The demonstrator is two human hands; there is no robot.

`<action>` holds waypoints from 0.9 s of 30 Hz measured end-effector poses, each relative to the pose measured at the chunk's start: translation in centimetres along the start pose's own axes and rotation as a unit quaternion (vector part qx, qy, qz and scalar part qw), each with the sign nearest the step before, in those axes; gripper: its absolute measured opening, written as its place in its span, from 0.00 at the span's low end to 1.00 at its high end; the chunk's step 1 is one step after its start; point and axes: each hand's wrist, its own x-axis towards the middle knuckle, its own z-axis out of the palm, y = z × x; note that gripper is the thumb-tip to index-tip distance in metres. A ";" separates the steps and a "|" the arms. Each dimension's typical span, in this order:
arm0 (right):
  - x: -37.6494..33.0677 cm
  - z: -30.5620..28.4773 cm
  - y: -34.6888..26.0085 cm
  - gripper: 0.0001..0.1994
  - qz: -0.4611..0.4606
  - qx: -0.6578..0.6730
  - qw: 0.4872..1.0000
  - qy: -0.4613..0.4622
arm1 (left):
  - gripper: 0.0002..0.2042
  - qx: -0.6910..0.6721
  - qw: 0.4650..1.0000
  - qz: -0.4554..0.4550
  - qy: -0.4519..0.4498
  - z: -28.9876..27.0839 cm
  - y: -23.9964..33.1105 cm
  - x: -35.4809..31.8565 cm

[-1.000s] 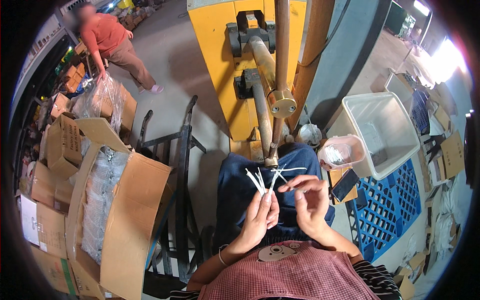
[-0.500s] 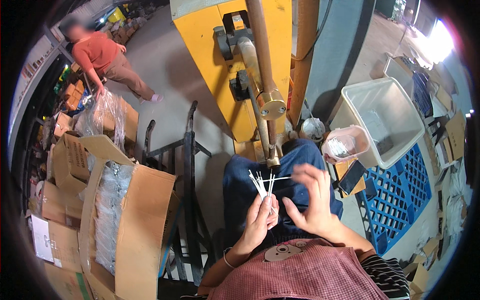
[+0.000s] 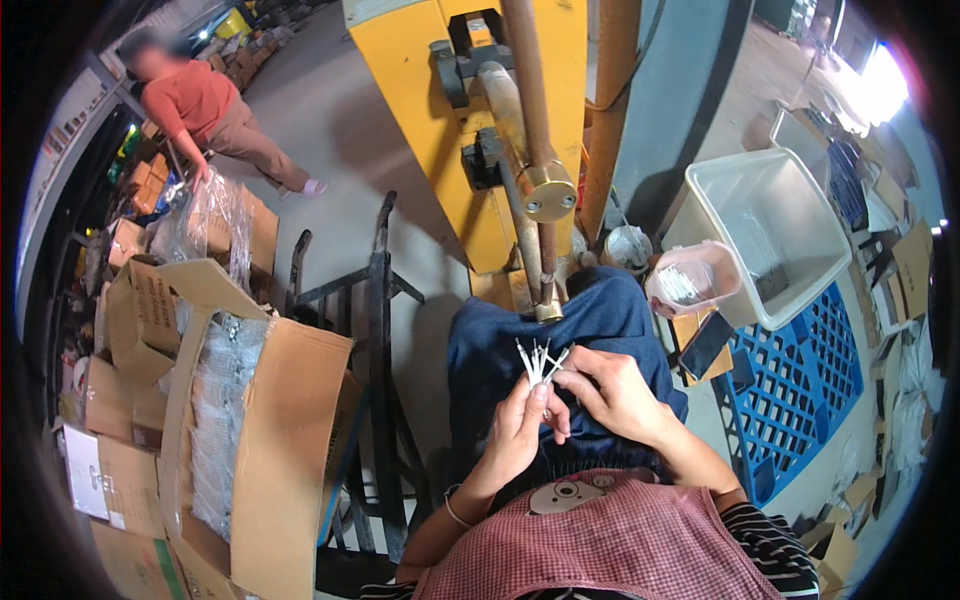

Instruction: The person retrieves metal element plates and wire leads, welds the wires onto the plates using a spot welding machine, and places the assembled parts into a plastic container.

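My left hand [image 3: 520,418] is closed round a bundle of thin white sticks [image 3: 538,364], whose upper ends fan out above the fingers. Just to its right, my right hand [image 3: 612,392] pinches a white stick at the bundle's right side. Both hands are over my lap, on blue trousers. Beyond them stands a yellow machine [image 3: 405,95] with a brass block [image 3: 549,196] on a rod and a small brass tip [image 3: 548,311] close above my knees. What the sticks are exactly is too small to tell.
A pink tub [image 3: 652,290] of white pieces stands right of my knee, with a phone [image 3: 706,344] beside it. Behind are a large white bin [image 3: 830,225] and a blue pallet [image 3: 800,385]. Left are a black metal frame [image 3: 378,320], an open carton [image 3: 290,425] and a person [image 3: 205,110].
My right hand has moved left and down to the bundle, its spread fingers now pinched together. The left hand has shifted slightly right with the sticks.
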 end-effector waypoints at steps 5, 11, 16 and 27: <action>-0.7 0.0 1.4 0.07 0.156 0.126 0.970 0.135 | 0.15 -0.127 0.987 0.031 0.093 -0.8 -0.4 0.7; 0.7 3.6 -0.1 0.06 -0.031 -0.088 0.990 0.107 | 0.14 -0.237 0.970 -0.028 0.044 -1.3 -1.9 -0.1; -2.5 3.3 2.3 0.16 0.153 0.232 0.947 -0.160 | 0.11 -0.384 0.904 -0.121 -0.142 -1.5 -4.3 -2.1; 0.3 6.3 -0.8 0.17 0.156 0.454 0.877 0.013 | 0.22 -0.131 0.966 -0.084 -0.204 -2.3 -3.6 -3.4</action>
